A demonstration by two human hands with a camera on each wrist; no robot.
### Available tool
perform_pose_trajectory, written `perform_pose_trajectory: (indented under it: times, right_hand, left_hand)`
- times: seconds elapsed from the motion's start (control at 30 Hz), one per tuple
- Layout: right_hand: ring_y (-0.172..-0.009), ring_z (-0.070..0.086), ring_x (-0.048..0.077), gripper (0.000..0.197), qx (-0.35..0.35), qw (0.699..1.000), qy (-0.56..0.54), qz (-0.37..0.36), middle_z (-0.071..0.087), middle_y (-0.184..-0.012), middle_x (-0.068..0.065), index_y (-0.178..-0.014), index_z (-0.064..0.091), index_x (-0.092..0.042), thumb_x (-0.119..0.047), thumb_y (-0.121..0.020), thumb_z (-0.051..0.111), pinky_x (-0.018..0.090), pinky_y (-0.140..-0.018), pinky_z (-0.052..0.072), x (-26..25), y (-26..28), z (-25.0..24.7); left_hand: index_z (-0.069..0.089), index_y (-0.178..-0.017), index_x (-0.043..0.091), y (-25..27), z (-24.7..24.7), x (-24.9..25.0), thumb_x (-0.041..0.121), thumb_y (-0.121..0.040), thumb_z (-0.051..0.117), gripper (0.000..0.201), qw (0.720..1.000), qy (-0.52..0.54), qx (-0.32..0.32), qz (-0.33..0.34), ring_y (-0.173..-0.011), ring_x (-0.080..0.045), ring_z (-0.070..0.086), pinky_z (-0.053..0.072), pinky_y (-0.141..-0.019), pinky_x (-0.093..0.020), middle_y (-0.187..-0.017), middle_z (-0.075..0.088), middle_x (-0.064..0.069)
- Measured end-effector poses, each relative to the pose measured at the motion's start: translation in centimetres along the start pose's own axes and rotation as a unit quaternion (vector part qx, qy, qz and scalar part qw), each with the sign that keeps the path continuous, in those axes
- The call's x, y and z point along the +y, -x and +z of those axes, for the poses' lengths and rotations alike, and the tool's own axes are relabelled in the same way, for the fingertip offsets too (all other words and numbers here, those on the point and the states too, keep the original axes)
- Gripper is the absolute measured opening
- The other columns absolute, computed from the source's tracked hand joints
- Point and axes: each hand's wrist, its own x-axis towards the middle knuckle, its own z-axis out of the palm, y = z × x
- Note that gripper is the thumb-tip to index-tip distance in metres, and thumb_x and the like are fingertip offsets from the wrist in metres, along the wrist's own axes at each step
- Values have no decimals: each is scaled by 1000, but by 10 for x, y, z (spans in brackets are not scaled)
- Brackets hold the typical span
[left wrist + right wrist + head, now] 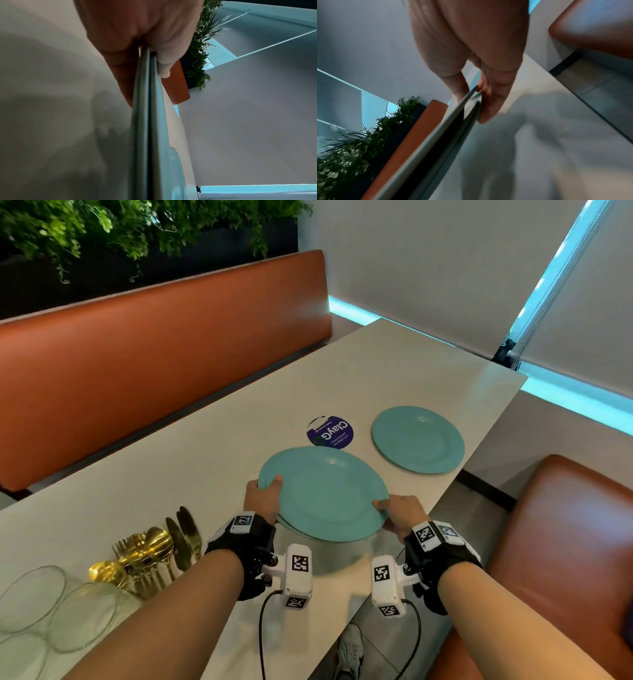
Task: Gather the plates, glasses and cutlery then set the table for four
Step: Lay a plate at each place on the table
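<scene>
A stack of teal plates [325, 494] is held just above the table [212, 446] near its right edge. My left hand [263, 494] grips the stack's left rim, thumb on top, fingers under. My right hand [399, 513] pinches the right rim of the top plate. In the right wrist view the top plate [436, 136] is lifted off the plate below [462, 134]. In the left wrist view the rims [145, 108] lie close together. One teal plate [418, 439] lies alone at the far right. Gold cutlery [154, 553] and clear glasses [54, 611] sit at the near left.
A round purple coaster [329, 432] lies just beyond the stack. Orange bench seats stand along the left [154, 354] and at the near right [565, 525]. The floor and a shoe [349, 648] show below the table's right edge.
</scene>
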Motion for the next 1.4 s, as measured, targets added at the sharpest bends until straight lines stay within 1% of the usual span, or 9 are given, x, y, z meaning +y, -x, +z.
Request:
perform_pose_trajectory:
  times: [0.17,0.3,0.47,0.57,0.73,0.8,0.93,1.2,1.4]
  right_hand:
    - [-92,59,31,31,-4,1000,-24,19,64,-95,19,-116,55,16,2,-88,56,54,-92,49,13,12,-2]
    - [-95,57,32,33,19,991,-131,19,57,-126,27,-123,50,14,7,-91,48,50,-88,49,13,17,-8]
    - [-121,52,39,36,62,981,-184,28,53,-132,22,-130,47,6,7,-94,44,51,-94,45,13,16,-24]
    - [-118,54,41,37,72,991,-113,18,51,-134,25,-131,45,7,5,-94,43,47,-88,48,24,11,-26]
    - [-79,56,30,35,61,997,-40,-9,53,-130,30,-128,47,11,6,-93,44,35,-67,51,46,8,-13]
    - [-72,57,28,34,47,998,-28,-9,55,-127,28,-126,50,11,6,-92,46,35,-67,52,53,7,-4]
    - [-104,63,37,32,35,998,58,3,60,-123,24,-120,57,5,-5,-90,55,44,-87,55,61,0,9]
    - [-119,57,33,37,16,986,166,12,56,-130,19,-128,52,6,-8,-95,48,38,-97,51,55,8,14]
    - [-120,56,26,43,41,906,421,-23,60,-129,8,-126,57,-8,-36,-95,51,31,-97,44,45,27,18]
  left_hand:
    - [46,-132,0,14,-20,-3,41,-98,41,53,998,-48,51,8,-116,-35,55,45,-101,-44,-131,54,-18]
    - [44,-131,1,20,-37,9,34,-100,37,45,993,-35,106,32,-116,-35,54,43,-96,-38,-130,54,-20]
    - [36,-137,5,25,-64,36,34,-102,30,46,980,-52,188,45,-118,-38,53,43,-93,-38,-132,52,-22]
    - [33,-138,6,21,-81,46,35,-103,27,46,971,-56,228,34,-118,-39,52,42,-93,-40,-133,51,-24]
    - [31,-139,3,13,-98,51,34,-102,27,48,968,-37,249,15,-122,-34,51,40,-97,-38,-138,48,-20]
    - [32,-140,3,12,-99,51,34,-102,28,49,969,-34,245,17,-122,-33,51,40,-97,-37,-138,48,-19]
    - [33,-140,3,16,-99,48,35,-102,29,49,970,-39,241,12,-124,-34,50,40,-99,-37,-139,48,-19]
    - [34,-138,5,16,-101,42,37,-101,29,49,972,-44,230,4,-121,-36,52,43,-100,-43,-135,50,-20]
    - [36,-136,8,16,-97,40,42,-100,31,50,975,-33,218,0,-114,-38,56,47,-97,-51,-130,54,-19]
